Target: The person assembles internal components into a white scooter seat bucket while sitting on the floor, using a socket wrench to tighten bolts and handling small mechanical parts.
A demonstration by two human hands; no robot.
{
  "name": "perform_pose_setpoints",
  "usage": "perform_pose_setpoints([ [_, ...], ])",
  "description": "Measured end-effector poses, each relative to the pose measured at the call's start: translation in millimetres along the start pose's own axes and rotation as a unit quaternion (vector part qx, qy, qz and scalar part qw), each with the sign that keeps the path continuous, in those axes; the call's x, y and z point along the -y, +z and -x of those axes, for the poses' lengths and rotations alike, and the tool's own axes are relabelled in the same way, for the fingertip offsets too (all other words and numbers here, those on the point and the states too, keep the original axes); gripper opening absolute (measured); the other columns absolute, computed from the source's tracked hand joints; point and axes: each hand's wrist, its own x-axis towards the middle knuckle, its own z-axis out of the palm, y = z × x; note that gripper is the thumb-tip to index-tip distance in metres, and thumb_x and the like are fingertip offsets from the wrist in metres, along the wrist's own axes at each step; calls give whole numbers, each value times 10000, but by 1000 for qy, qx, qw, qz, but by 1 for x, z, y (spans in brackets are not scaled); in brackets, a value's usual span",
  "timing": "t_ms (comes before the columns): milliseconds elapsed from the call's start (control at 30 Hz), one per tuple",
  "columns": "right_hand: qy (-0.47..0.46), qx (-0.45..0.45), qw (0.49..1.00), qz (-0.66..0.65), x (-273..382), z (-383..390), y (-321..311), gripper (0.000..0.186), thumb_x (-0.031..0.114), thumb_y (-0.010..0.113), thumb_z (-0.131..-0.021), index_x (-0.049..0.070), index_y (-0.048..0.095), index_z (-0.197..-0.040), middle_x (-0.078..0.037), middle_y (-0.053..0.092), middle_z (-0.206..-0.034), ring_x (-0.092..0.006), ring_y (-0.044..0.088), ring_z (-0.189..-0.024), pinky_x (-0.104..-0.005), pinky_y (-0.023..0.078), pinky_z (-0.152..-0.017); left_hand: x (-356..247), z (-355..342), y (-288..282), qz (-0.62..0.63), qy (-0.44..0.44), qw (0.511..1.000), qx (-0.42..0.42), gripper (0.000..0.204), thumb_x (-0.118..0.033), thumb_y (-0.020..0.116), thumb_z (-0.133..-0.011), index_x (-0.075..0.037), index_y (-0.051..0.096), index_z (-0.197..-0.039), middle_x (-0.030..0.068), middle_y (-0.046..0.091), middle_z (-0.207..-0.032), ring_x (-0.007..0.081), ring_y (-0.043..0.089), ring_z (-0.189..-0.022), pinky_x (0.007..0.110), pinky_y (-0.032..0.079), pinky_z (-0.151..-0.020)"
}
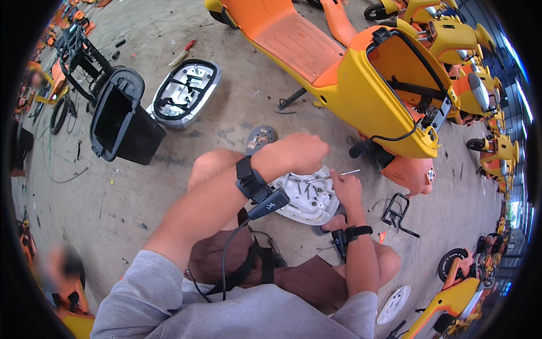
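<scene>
A white moulded plastic panel (309, 198) lies on the floor between my feet, its ribbed side facing up. Several loose bolts or screws (305, 192) rest on it. My right hand (347, 187) is closed round a thin metal rod (339, 175), which points across the panel's far part. Whether the rod is a screwdriver or a wrench is not clear. My left hand (309, 152) is curled into a fist above the panel's far edge, back of the hand upward. Its fingertips are hidden, and so is anything inside them.
Ahead to the right stands a yellow and orange scooter body (339, 73). To the left are a black bin-shaped box (127, 127) and a white shell with black trim (187, 93). A black metal bracket (400, 214) lies right of my knee; more scooters line the right side.
</scene>
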Motion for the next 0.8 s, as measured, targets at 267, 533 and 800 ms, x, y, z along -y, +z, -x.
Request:
perform_pose_setpoints([
  [267,-190,-211,959,-19,-22,2,17,196,177,703,-841,36,681,-976,-161,538,-1227,-352,599,-1011,-407,512,-797,-2,-9,12,-37,17,999,-18,225,-144,627,-760,5,677,-921,224,684,-913,392,663,-889,472,534,-779],
  [533,-257,-70,962,-56,-25,-5,-7,366,-71,559,-729,-4,680,-1068,-188,603,-1266,-369,561,-1182,-409,439,-1017,-1,1,7,-23,-1,1000,-19,223,-140,636,-779,13,679,-935,214,690,-911,387,668,-890,462,539,-767],
  [800,-340,-132,923,123,-15,-1,-24,347,87,746,-705,67,718,-1050,-127,692,-1055,-330,658,-918,-436,507,-770,5,-4,15,-26,16,999,-33,223,-128,637,-775,3,677,-950,212,688,-900,394,665,-886,473,538,-754],
])
